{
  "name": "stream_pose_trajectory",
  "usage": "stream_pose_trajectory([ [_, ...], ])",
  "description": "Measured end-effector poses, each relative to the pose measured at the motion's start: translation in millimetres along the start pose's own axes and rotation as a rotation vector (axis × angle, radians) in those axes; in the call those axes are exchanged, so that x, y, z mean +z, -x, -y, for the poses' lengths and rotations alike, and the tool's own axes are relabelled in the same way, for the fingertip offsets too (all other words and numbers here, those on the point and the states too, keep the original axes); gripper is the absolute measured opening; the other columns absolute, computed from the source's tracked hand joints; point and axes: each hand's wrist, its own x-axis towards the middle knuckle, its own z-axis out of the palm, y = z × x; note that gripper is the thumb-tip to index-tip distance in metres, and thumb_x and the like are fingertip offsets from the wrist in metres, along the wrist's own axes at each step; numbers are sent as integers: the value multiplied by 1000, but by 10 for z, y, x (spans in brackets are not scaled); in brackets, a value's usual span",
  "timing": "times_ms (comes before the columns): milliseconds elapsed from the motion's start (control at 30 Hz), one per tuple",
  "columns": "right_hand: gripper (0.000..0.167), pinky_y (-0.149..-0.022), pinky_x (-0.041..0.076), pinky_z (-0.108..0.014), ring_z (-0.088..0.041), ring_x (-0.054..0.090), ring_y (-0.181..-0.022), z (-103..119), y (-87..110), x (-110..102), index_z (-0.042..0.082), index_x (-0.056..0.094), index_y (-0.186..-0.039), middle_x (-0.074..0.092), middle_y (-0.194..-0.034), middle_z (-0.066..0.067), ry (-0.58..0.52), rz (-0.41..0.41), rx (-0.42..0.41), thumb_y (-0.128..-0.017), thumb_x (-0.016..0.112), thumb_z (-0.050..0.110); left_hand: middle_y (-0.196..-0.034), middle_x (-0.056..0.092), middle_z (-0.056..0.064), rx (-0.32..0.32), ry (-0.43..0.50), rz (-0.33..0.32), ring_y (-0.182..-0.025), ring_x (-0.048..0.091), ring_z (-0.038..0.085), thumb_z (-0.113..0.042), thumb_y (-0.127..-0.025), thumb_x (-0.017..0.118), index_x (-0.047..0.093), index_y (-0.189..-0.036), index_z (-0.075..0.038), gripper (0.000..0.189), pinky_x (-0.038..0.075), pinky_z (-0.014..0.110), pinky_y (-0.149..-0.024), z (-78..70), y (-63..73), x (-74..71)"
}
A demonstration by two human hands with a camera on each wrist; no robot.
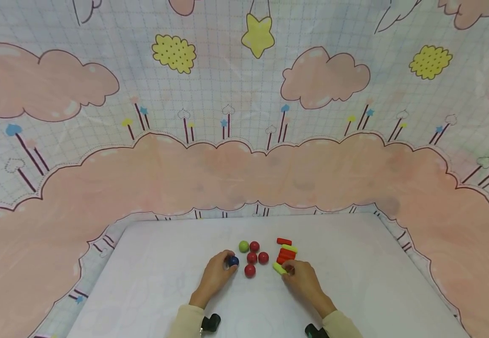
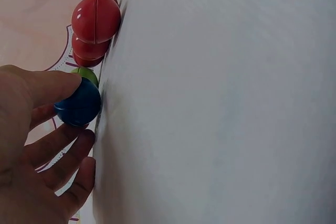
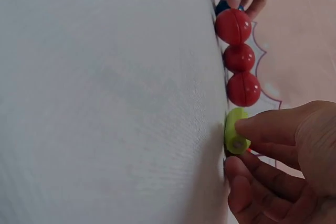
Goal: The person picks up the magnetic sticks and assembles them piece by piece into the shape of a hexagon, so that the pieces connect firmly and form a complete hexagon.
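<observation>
My left hand pinches a dark blue ball between thumb and fingers, low on the white tabletop. In the left wrist view the thumb lies on top of the blue ball, with the other fingers spread below it. A yellow-green cylinder is in the grip of my right hand. The right wrist view shows the thumb on the side of the cylinder, one round end facing the camera. Several red balls and a green ball sit between the hands.
Past the right hand lie red cylinders, another yellow-green cylinder and a separate red one farther back. The white table meets a patterned cloth behind. Dark wrist devices show at both sleeves.
</observation>
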Motion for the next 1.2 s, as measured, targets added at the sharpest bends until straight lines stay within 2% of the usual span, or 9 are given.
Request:
stream_pose_trajectory([
  [167,16,-70,50,-28,-13,54,-75,3,21,-2,9,74,-98,69,-87,0,-24,-21,18,-82,72,6,-112,68,11,9,17,-23,-107,63,28,-15,-84,74,64,-114,-9,32,48,49,-97,-5,33,-9],
  [333,17,-73,53,-32,-13,58,-78,21,38,-31,8,74,-97,71,-89,-2,-53,-31,44,-81,69,4,-110,69,9,6,17,-28,-105,64,25,-16,-85,74,64,-115,-9,32,49,48,-95,23,73,-10],
  [533,18,-73,56,-31,-13,61,-79,54,50,-102,6,73,-100,72,-92,-4,-91,-64,3,-82,72,4,-107,69,6,19,45,-53,-100,64,20,-15,-84,75,65,-115,-10,33,52,41,-88,25,116,-53],
  [733,18,-72,56,-24,-13,63,-83,128,63,-183,7,73,-102,72,-96,-3,-135,-86,-32,-84,72,6,-105,70,4,23,127,-63,-99,64,18,-13,-85,75,65,-115,-9,33,53,30,-82,-34,173,-112],
  [967,18,-70,54,-21,-14,62,-82,281,93,-243,8,75,-99,71,-91,-1,-183,-120,-89,-82,73,1,-110,69,8,26,244,-34,-97,65,18,-12,-86,75,63,-118,-10,34,54,19,-78,-118,252,-176],
  [1200,20,-71,53,-20,-11,62,-82,450,150,-299,11,75,-99,72,-93,1,-198,-127,-135,-81,74,1,-113,68,10,36,314,-21,-105,65,23,-11,-87,74,62,-120,-7,35,55,21,-83,-226,328,-232],
])
